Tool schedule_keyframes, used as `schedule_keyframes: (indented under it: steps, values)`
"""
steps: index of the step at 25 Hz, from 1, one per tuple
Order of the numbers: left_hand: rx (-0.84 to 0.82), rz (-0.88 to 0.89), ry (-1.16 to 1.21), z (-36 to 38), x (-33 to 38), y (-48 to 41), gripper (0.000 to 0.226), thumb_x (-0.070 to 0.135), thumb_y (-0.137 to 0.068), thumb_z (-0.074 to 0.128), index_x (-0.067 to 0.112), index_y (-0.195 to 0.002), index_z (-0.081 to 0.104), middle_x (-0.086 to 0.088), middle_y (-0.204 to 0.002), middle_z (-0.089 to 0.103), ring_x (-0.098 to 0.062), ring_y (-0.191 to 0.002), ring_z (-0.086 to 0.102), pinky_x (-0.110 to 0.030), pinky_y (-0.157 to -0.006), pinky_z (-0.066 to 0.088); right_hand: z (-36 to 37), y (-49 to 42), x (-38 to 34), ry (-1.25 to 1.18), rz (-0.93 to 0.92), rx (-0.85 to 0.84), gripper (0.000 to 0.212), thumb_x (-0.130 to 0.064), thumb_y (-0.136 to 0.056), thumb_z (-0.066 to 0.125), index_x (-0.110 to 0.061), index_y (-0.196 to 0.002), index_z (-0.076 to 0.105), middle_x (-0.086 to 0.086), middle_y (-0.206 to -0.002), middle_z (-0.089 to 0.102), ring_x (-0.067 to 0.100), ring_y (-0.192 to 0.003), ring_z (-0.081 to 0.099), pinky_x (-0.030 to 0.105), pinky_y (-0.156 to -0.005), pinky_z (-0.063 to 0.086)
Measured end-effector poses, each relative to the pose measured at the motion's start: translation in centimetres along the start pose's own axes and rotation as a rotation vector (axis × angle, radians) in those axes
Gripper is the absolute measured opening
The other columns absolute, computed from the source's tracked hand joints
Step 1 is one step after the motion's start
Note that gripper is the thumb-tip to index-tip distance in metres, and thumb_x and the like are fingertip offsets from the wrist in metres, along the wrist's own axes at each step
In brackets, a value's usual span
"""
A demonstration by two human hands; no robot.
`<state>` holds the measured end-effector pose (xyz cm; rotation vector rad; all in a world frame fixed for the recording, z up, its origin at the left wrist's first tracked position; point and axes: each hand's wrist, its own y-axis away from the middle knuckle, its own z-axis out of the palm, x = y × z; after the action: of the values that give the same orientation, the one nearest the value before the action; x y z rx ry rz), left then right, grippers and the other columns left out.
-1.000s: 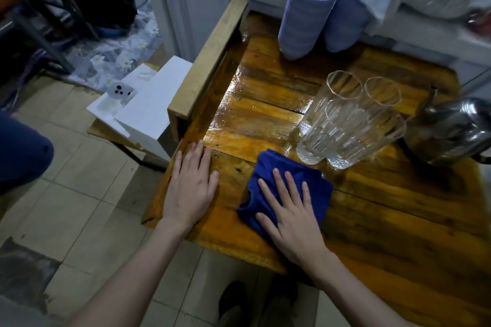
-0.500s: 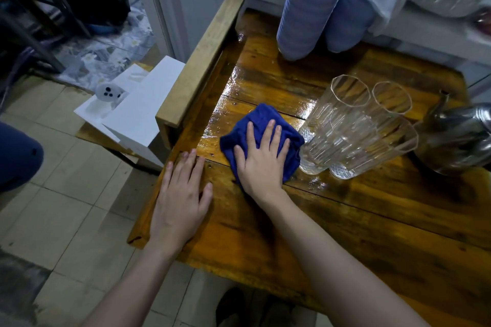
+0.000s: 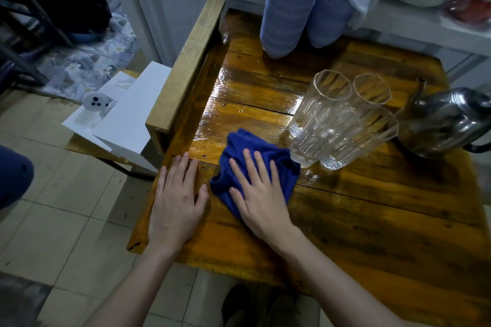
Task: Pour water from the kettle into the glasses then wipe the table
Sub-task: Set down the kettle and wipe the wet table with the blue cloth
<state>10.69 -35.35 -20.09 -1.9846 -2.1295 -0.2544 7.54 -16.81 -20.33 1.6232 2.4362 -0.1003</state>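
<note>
Right hand point(image 3: 261, 199) dragged blue cloth point(image 3: 255, 164) back toward near edge, fingers point(image 3: 249, 164) spread flat; left hand point(image 3: 176, 202) unmoved.

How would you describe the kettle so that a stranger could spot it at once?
Start at the wooden table and look to its right edge, past the cluster of clear glasses. The kettle stands there. It is the only shiny metal thing on the table, with a thin spout pointing up.

Light: dim, cool, from above. Glare: bright wet sheen on the table point(image 3: 255, 95) planks beyond the cloth point(image 3: 255, 164). Shadows: soft, dark toward the near right corner. Focus: centre sharp; top corners smeared. Distortion: wide-angle bowing at edges; glasses point(image 3: 337, 125) lean outward.
</note>
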Motion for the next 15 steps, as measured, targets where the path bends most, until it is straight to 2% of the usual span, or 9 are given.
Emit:
schedule_keyframes:
  steps: [3, 7, 12, 15]
  values:
    - [-0.003, 0.001, 0.001, 0.0, 0.0, -0.1, 0.058, 0.043, -0.097, 0.032, 0.016, -0.148, 0.032, -0.005, -0.158, 0.027, -0.017, -0.147, 0.018, -0.041, -0.121, 0.011, 0.1, 4.3, 1.5, 0.039, -0.066, -0.022, 0.059, -0.050, -0.101, 0.022, -0.028, -0.155, 0.016, 0.005, -0.164, 0.008, 0.024, -0.151, 0.001, 0.050, -0.117, 0.008]
    - [-0.001, 0.016, 0.021, -0.1, -0.2, -0.2, 0.060, 0.044, -0.096, 0.030, 0.013, -0.147, 0.033, -0.008, -0.156, 0.029, -0.021, -0.146, 0.021, -0.044, -0.121, 0.012, -0.5, 9.4, 5.0, 0.022, -0.021, -0.018, 0.057, -0.047, -0.101, 0.027, -0.031, -0.155, 0.019, 0.003, -0.164, 0.011, 0.021, -0.151, 0.005, 0.049, -0.118, 0.009]
    - [0.007, 0.021, 0.024, 0.1, -0.3, -0.3, 0.060, 0.044, -0.095, 0.029, 0.013, -0.146, 0.034, -0.008, -0.156, 0.029, -0.022, -0.146, 0.021, -0.045, -0.121, 0.012, -1.6, 11.5, 9.9, 0.004, 0.254, 0.069, 0.055, -0.047, -0.101, 0.025, -0.031, -0.153, 0.024, 0.000, -0.164, 0.013, 0.017, -0.151, 0.005, 0.048, -0.120, 0.009]
    - [0.023, 0.025, 0.018, 0.1, -0.1, -0.2, 0.059, 0.043, -0.096, 0.031, 0.013, -0.146, 0.034, -0.009, -0.156, 0.030, -0.022, -0.146, 0.021, -0.044, -0.121, 0.011, -1.3, 10.9, 10.3, -0.019, 0.436, 0.140, 0.057, -0.048, -0.100, 0.022, -0.027, -0.153, 0.028, 0.003, -0.163, 0.016, 0.020, -0.151, 0.007, 0.049, -0.120, 0.008]
